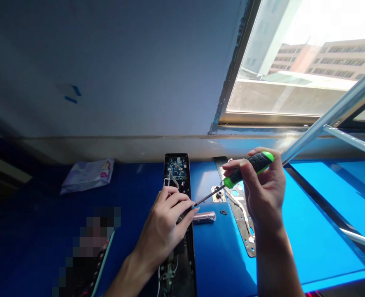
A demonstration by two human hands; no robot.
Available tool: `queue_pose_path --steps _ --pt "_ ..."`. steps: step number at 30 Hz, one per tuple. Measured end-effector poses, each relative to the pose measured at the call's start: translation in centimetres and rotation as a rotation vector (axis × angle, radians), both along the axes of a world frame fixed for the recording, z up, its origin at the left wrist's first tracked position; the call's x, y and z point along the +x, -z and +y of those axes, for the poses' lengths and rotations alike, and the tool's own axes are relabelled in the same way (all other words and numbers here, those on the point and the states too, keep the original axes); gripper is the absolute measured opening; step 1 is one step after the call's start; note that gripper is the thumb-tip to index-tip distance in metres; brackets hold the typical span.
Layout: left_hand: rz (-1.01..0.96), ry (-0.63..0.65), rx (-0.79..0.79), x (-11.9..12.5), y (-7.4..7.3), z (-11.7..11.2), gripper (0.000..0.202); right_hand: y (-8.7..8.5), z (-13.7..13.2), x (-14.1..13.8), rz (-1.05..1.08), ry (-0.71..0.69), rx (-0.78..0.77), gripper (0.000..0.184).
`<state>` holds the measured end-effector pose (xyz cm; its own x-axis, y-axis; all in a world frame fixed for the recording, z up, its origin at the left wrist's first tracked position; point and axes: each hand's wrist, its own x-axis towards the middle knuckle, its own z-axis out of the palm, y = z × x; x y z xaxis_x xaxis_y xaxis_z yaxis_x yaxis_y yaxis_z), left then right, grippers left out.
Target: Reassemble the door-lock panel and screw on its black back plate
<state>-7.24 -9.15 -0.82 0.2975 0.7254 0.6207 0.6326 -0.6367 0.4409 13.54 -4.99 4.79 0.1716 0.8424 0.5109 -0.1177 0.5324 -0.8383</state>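
The right hand (262, 194) has its fingers closed around the handle of a screwdriver (235, 177), held above the blue counter (133, 194) with the thin dark shaft slanting down and to the left. The handle is chunky, black with a dimpled rubbery grip and bright green ends, so it should sit firmly in the hand and is best held there. The shaft is stiff and slim. Its tip meets the gathered fingers of the left hand (165, 229); I cannot tell whether they pinch anything. That hand rests on a long, narrow black panel (187, 173) lying flat on the counter, its open end showing a blue circuit board and loose white wires. These look delicate, so the rigid casing edges seem the safer place to press. Just right of it lie a small clear cylinder (204, 217), tiny dark screws (223, 212), and a thin perforated metal plate (247, 243), flat and shiny. A crumpled plastic bag (88, 175) sits well apart to the left.
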Motion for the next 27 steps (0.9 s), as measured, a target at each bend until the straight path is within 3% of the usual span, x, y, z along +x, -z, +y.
queue_pose_path --steps 14,27 --pt "-0.113 -0.005 -0.031 -1.6 0.8 -0.5 0.009 0.1 0.1 -1.8 -0.02 -0.014 0.012 0.029" --pt "-0.059 0.019 -0.05 -1.2 -0.4 -0.8 0.011 -0.2 -0.9 -1.8 -0.038 -0.058 0.024 0.026"
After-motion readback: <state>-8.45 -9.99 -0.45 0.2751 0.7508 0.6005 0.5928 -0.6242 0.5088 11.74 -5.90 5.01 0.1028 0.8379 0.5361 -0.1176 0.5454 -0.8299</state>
